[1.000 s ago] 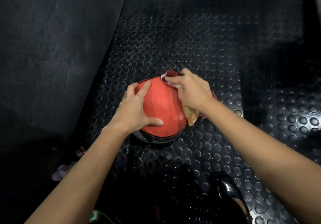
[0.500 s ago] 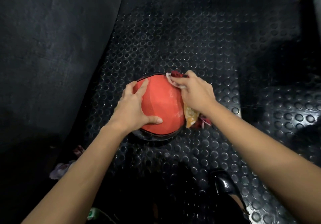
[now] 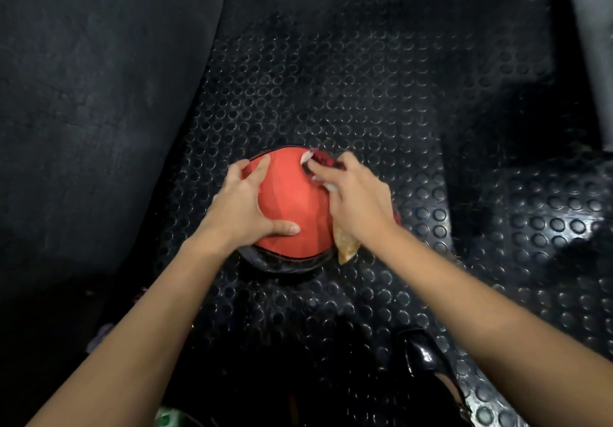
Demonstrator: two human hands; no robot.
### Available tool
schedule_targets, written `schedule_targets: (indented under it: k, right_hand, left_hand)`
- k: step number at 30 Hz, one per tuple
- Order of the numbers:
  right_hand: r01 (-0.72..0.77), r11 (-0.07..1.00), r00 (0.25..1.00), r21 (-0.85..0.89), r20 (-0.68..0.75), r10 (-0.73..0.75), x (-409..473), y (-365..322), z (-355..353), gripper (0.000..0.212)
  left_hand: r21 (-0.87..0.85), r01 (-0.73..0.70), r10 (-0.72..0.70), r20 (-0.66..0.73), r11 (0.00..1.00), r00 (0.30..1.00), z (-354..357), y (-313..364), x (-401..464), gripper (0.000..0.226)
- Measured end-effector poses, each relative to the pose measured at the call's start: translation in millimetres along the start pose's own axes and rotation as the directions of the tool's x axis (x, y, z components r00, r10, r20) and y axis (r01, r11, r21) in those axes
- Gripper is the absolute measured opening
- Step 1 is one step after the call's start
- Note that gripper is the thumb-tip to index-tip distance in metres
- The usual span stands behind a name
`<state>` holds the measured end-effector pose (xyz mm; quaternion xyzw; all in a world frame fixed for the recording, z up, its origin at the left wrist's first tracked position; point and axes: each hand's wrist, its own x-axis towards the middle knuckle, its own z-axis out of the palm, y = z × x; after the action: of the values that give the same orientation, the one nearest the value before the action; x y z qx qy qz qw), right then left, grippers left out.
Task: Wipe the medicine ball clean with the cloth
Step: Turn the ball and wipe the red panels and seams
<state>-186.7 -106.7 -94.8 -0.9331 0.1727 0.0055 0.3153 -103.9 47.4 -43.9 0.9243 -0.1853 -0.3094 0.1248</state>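
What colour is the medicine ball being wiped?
Red-orange on top with a black lower band, seen in the head view: medicine ball.

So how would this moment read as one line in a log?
step: wiping | left hand: flat on medicine ball, steadying | right hand: presses cloth on ball's right side | ball: on studded floor mat

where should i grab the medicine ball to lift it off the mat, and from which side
Probably by its two flanks, one palm on each, coming down from above. The medicine ball is round with no handle in view, so one hand has nothing to pinch. The left hand already spreads over its left side; the right hand presses the cloth on its right. It sits on the studded mat.
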Motion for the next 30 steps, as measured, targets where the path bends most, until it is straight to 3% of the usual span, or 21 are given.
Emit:
schedule_targets:
  k: [3, 7, 12, 16, 18, 22, 27, 30]
  right_hand:
    - [0.084, 0.996, 0.996, -0.003, 0.014, -0.084, -20.0, 2.2, -0.3, 0.042]
    - [-0.097, 0.995, 0.995, 0.023, -0.031, 0.098, 2.4, 14.8, 3.2, 0.042]
    - [0.110, 0.994, 0.994, -0.023, -0.024, -0.111, -30.6, 0.2, 6.1, 0.043]
    - [-0.164, 0.984, 0.985, 0.068, -0.036, 0.167, -0.6, 26.8, 10.5, 0.044]
    - [-0.153, 0.985, 0.986, 0.085, -0.051, 0.157, -4.4, 17.4, 12.0, 0.045]
    - [0.011, 0.996, 0.998, 0.090, -0.058, -0.005, -27.1, 3.5, 8.0, 0.046]
    - [-0.209, 0.967, 0.977, 0.148, -0.012, 0.213, 7.0, 25.1, 11.9, 0.043]
    - [-0.070, 0.990, 0.996, 0.126, -0.040, 0.075, -11.8, 10.1, 8.5, 0.045]
  left_hand:
    - [0.001, -0.008, 0.008, -0.005, 1.000, 1.000, 0.5, -1.3, -2.2, 0.125]
    - [0.017, 0.002, -0.002, -0.003, 1.000, 1.000, 0.5, -0.1, 1.3, 0.125]
    - [0.003, -0.003, 0.003, 0.003, 1.000, 1.000, -2.6, 0.0, 3.0, 0.124]
    - [0.000, -0.009, 0.009, 0.008, 1.000, 1.000, -1.8, -0.2, 4.5, 0.123]
    - [-0.008, -0.007, 0.007, 0.005, 1.000, 1.000, -3.5, -0.2, 6.0, 0.123]
    - [-0.012, -0.017, 0.017, -0.001, 1.000, 1.000, -2.5, -1.8, 4.2, 0.123]
    - [0.004, -0.020, 0.020, 0.005, 1.000, 1.000, -1.1, 0.1, 3.8, 0.124]
    - [-0.010, -0.015, 0.016, 0.007, 1.000, 1.000, -1.3, -1.9, 2.6, 0.124]
